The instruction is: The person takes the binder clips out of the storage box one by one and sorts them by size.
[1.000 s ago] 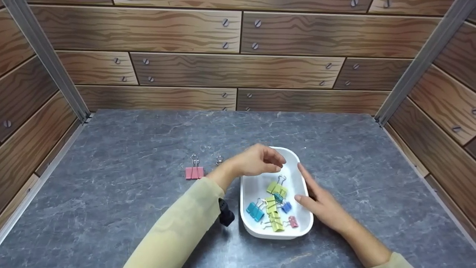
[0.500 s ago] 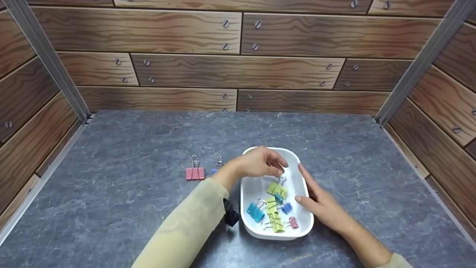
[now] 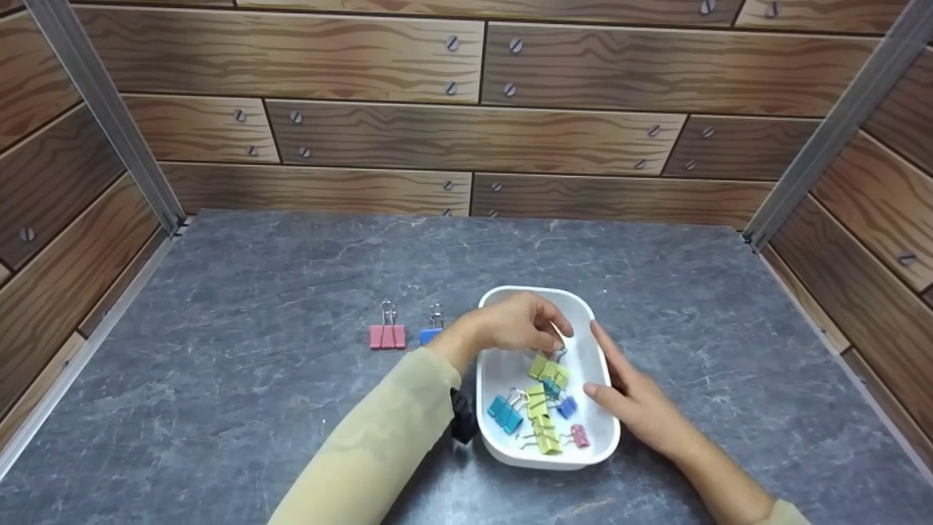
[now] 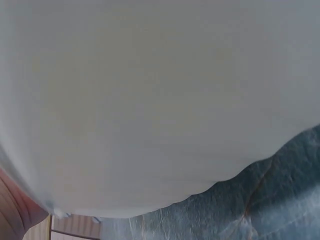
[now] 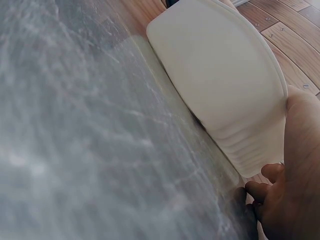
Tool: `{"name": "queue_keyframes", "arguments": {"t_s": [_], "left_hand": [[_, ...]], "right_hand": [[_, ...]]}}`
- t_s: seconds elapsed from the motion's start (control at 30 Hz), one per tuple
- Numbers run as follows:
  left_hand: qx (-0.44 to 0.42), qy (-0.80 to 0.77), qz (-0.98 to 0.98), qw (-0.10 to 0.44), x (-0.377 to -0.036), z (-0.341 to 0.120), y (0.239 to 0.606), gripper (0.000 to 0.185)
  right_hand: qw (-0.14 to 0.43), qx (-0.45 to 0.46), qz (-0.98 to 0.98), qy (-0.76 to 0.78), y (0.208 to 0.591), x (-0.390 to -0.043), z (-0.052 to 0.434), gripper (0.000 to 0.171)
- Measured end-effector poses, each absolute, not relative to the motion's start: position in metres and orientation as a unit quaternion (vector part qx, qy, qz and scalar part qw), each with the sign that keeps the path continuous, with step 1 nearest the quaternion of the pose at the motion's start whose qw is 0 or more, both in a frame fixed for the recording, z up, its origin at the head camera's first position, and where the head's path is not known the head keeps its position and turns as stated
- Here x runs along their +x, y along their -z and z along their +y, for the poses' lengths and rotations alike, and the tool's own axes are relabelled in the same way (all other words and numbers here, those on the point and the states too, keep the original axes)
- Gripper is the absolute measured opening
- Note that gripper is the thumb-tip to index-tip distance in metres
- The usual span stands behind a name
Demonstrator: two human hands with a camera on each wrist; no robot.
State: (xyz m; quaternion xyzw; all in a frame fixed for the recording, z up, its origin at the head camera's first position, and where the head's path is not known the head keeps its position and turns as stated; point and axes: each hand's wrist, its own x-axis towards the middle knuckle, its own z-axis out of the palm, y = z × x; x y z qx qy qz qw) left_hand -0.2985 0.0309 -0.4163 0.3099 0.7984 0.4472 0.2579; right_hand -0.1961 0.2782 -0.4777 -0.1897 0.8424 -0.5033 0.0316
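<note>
Inside a white plastic tub (image 3: 614, 437) lie several binder clips: yellow-green ones (image 3: 546, 436), a teal one (image 3: 504, 414), a small blue one (image 3: 567, 407) and a small pink one (image 3: 579, 436). My left hand (image 3: 517, 323) reaches over the tub's left rim, fingers loosely bent. Its thumb and fingertips are close to the wire handle of the upper yellow-green clip (image 3: 548, 370); contact is unclear. My right hand (image 3: 638, 405) holds the tub's right side, thumb at the rim and fingers along the outside. The tub's pale wall (image 4: 150, 100) fills most of the left wrist view.
Left of the tub, a large pink binder clip (image 3: 387, 337) and a blue one (image 3: 430, 336) stand on the grey marbled table (image 3: 291, 277), the blue one partly hidden by my left forearm. Wood-patterned walls (image 3: 364, 58) enclose the back and sides.
My left hand has lowered slightly to the right, nearer the upper yellow-green clip's handle. More of the blue clip on the table shows. My right hand stays on the tub.
</note>
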Motion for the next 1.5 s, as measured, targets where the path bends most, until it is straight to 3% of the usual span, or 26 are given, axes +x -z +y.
{"name": "queue_keyframes", "arguments": {"t_s": [0.83, 1.5], "left_hand": [[0.31, -0.45, 0.805, 0.233, -0.294, 0.044, 0.425, 0.02], [0.315, -0.461, 0.812, 0.173, -0.288, 0.036, 0.412, 0.019]], "right_hand": [[0.036, -0.184, 0.84, 0.509, 0.477, -0.194, 0.279, 0.084], [0.033, -0.184, 0.846, 0.499, 0.478, -0.196, 0.279, 0.084]]}}
